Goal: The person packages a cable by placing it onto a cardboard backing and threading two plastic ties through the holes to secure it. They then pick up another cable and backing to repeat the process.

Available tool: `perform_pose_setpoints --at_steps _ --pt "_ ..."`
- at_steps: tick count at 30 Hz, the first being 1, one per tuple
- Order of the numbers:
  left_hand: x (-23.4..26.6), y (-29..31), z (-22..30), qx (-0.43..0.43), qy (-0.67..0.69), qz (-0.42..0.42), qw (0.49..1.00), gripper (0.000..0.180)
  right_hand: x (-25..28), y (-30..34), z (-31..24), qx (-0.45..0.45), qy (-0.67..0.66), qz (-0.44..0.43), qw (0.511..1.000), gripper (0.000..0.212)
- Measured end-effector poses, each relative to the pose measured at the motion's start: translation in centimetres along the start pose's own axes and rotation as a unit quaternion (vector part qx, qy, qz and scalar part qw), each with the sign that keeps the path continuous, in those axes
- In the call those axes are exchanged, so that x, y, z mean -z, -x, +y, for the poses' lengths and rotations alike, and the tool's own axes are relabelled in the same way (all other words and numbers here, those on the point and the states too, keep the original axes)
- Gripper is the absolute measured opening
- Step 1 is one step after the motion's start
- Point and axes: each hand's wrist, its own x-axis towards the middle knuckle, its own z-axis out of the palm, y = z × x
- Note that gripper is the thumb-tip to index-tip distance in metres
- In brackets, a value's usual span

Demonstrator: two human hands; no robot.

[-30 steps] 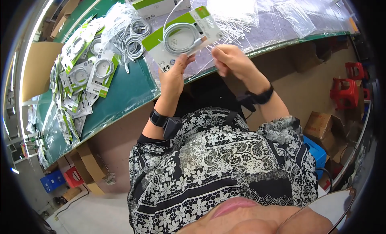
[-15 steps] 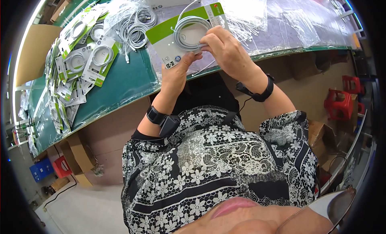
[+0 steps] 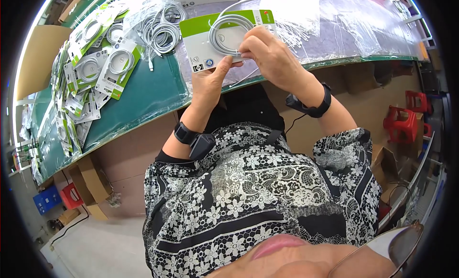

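A green and white backing card (image 3: 195, 45) is held up over the table's near edge, with a coiled light grey USB cable (image 3: 213, 35) lying against its front. My left hand (image 3: 209, 83) grips the card by its bottom edge, thumb on the front just under the coil and the other fingers hidden behind. The fingertips of my right hand (image 3: 273, 59) are pinched together at the coil's lower right side; whatever small thing is between them is hidden. One cable end sticks up past the card's top edge.
To the left lies a heap of carded cables (image 3: 111, 80) on the green mat (image 3: 143, 94). Loose coiled cables (image 3: 165, 38) lie beside a clear plastic bag. Thin white cable ties (image 3: 292, 33) are spread behind my right hand. Red stools (image 3: 400, 124) stand at the far right.
The card has turned slightly clockwise and shifted a little to the right. Both hands still hold at the coil's lower edge, the right one a little lower on the card.
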Motion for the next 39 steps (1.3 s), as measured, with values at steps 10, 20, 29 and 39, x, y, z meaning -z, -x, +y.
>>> perform_pose_setpoints --at_steps 10,20,29,39 --pt "-0.7 0.4 0.1 0.013 0.033 0.017 0.999 0.027 -1.0 0.7 -0.7 0.028 0.075 0.079 0.994 0.015" --pt "-1.0 0.8 0.2 0.095 0.176 0.037 0.979 0.026 0.1 0.3 -0.1 0.099 0.066 0.031 0.992 0.016" --pt "-0.1 0.4 0.5 0.152 0.208 0.020 0.966 0.027 1.2 0.0 -0.8 0.130 0.135 -0.072 0.980 0.012" --pt "-0.5 0.2 0.6 0.090 0.107 0.025 0.990 0.029 0.7 0.3 -1.7 -0.028 0.064 0.053 0.996 0.010"
